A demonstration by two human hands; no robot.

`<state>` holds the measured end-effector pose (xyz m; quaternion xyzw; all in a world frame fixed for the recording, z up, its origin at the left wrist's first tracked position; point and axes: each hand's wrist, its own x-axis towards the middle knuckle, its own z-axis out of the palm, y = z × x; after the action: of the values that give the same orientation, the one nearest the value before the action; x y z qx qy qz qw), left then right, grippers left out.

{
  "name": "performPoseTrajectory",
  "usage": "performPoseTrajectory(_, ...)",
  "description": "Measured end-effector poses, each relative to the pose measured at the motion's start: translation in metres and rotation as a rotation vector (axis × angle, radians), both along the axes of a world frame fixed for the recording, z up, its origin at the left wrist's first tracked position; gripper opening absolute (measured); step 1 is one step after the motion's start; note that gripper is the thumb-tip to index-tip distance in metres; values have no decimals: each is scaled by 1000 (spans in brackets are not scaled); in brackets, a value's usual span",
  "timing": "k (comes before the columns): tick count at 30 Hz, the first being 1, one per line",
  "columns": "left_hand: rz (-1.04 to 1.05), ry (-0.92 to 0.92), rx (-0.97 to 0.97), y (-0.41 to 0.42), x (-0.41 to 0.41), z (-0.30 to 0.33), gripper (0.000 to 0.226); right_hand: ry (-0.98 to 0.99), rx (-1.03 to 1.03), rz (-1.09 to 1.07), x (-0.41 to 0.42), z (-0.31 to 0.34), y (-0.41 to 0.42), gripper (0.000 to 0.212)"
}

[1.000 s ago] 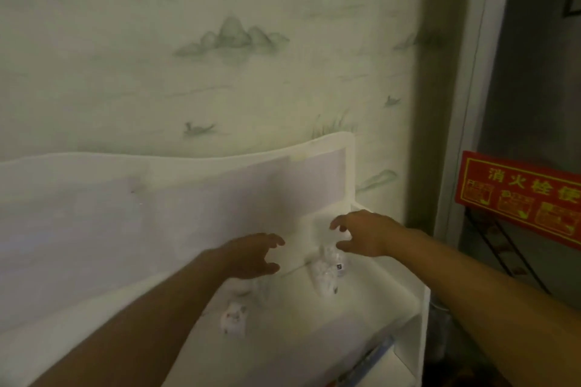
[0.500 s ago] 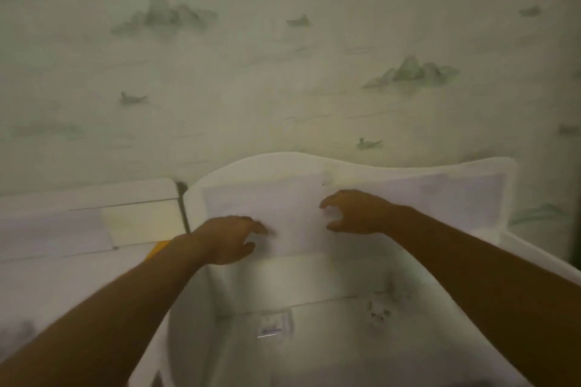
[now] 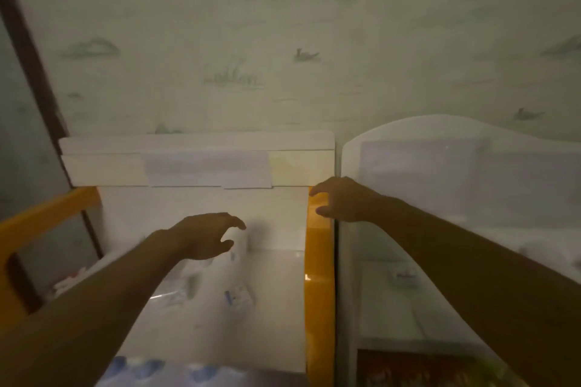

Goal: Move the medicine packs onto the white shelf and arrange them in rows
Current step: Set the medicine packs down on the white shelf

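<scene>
My left hand point(image 3: 204, 237) hovers open, fingers curled, over the top of a white unit with yellow sides point(image 3: 319, 261). Below it lie several blurred clear medicine packs point(image 3: 239, 295) on that white surface. My right hand point(image 3: 342, 201) is open and empty above the yellow side panel, at the gap between the two units. To the right stands the white shelf point(image 3: 440, 141) with a curved back; one small pack point(image 3: 404, 276) lies on it, partly hidden by my right forearm.
A pale wall with faint mountain and bird prints rises behind both units. A dark door frame point(image 3: 28, 56) runs down the left. Blue-and-white blurred items point(image 3: 157, 367) sit at the bottom edge, and an orange-brown object point(image 3: 408, 367) lies lower in the white shelf.
The view has swung left from the white shelf to the yellow-sided unit. Both hands moved left with it and stayed empty; the left hand now hangs over the packs there.
</scene>
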<state>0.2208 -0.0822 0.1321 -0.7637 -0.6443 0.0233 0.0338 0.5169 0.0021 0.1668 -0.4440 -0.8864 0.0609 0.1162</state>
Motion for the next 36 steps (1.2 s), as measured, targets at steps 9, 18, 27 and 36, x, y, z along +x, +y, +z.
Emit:
performPoseTrajectory(9,107,-97,-104,-13,-84,-58,48,-74,-50,83,-100,-29,3,44)
performPoseTrajectory(18,218,-59,-234,0,-152,-76,48,-197,-81,211,-179,-65,53,45)
performPoseTrajectory(27,92,-37,-308,45,-145,-96,50,-245,-197,183,-214,-89,78,44)
performPoseTrajectory(36,-20,-69,-544,98,-157,-108,56,-327,-392,0,-231,-145,51,52)
